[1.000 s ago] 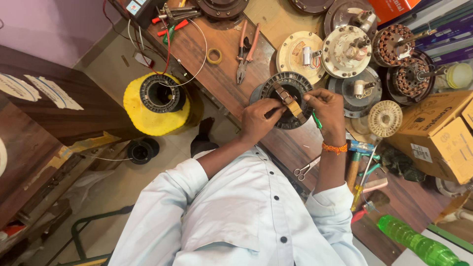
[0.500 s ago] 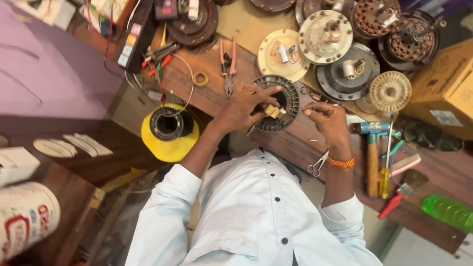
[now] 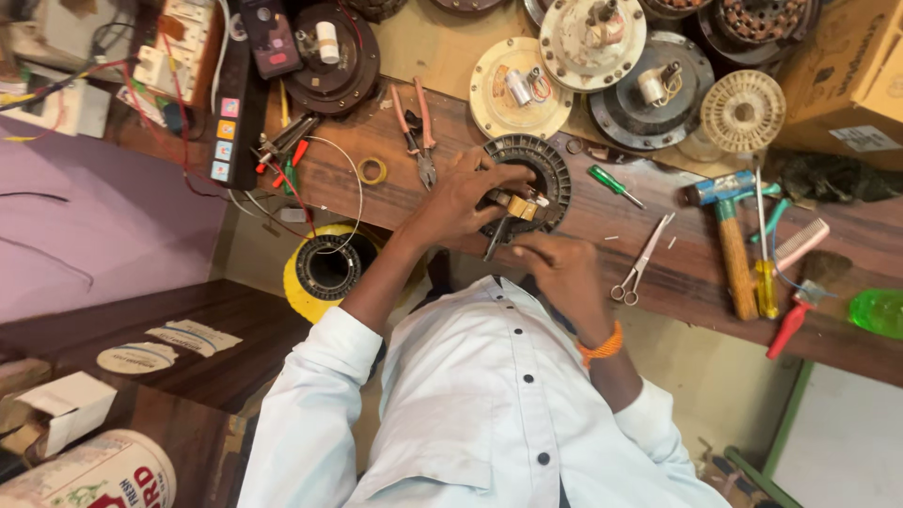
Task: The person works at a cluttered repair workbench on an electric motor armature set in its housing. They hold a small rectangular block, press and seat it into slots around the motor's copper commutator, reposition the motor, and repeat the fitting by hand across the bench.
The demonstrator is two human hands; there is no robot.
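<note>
Your left hand (image 3: 461,198) clamps the ring-shaped stator (image 3: 527,183) on the desk (image 3: 677,263); your right hand (image 3: 555,273), just below, pinches a dark tool (image 3: 497,240) angled into it.

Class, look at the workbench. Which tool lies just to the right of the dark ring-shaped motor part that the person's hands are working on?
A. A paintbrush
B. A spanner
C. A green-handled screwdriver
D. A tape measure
C. The green-handled screwdriver lies on the wooden bench just right of the dark ring-shaped motor part; scissors and a hammer lie farther off.
</note>
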